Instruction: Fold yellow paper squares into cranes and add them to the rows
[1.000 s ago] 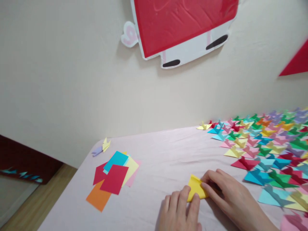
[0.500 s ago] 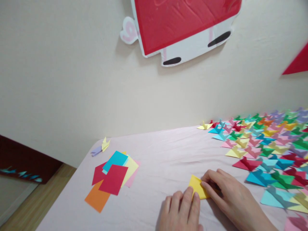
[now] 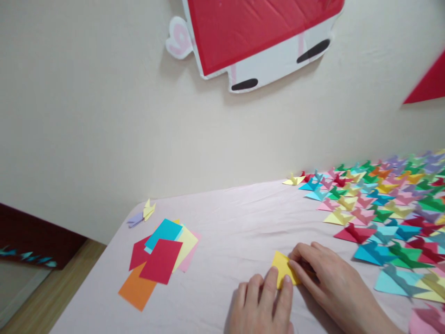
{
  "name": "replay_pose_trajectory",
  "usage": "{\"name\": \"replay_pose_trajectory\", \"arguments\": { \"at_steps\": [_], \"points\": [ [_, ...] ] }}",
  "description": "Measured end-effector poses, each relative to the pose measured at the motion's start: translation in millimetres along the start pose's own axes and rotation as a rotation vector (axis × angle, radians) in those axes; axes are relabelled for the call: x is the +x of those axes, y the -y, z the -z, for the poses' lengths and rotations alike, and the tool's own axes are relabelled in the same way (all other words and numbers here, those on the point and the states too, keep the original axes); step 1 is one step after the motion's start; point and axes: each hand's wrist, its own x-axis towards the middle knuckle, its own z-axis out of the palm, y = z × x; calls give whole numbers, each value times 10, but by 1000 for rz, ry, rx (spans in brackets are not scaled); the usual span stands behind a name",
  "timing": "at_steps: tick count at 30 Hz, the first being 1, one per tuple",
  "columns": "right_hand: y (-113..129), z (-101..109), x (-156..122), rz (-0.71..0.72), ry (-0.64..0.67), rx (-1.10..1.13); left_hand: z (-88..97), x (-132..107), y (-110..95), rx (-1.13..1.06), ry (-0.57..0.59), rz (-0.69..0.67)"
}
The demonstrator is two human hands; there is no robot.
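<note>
A small yellow origami paper (image 3: 282,268) lies flat on the pale cloth surface, partly covered by my fingers. My left hand (image 3: 261,301) rests palm down with fingers stretched out, its fingertips pressing the paper's lower left side. On the right edge, my right hand (image 3: 325,278) pinches the paper between thumb and curled forefinger; the remaining fingers are partly hidden behind. Rows of folded paper cranes (image 3: 377,253) in many colours stand just right of my right hand.
Loose coloured paper squares (image 3: 162,262) overlap in a pile at left. Behind them lie a yellow folded piece (image 3: 149,211) and a purple folded piece (image 3: 135,219). The cloth-covered surface (image 3: 225,208) meets a wall (image 3: 104,116) bearing a red-and-white cutout (image 3: 271,37).
The camera view shifts slightly. My left forefinger has slid a little higher and to the right on the yellow paper. My right hand keeps its pinch.
</note>
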Motion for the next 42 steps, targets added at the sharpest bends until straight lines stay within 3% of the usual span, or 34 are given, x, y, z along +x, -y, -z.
{"name": "replay_pose_trajectory", "arguments": {
  "at_steps": [14, 21, 30, 42],
  "points": [
    [15, -4, 2, 53, -38, -35, -10, -13, 1, -10, 15, -19],
    [29, 43, -44, 173, -22, 70, 12, 11, 1, -7, -21, -12],
    [46, 38, -66, 98, -6, 126, 21, 57, -1, -95, -92, -1],
    [42, 36, -65, 69, 4, 161, 149, 104, -2, -122, -54, 17]
  ]
}}
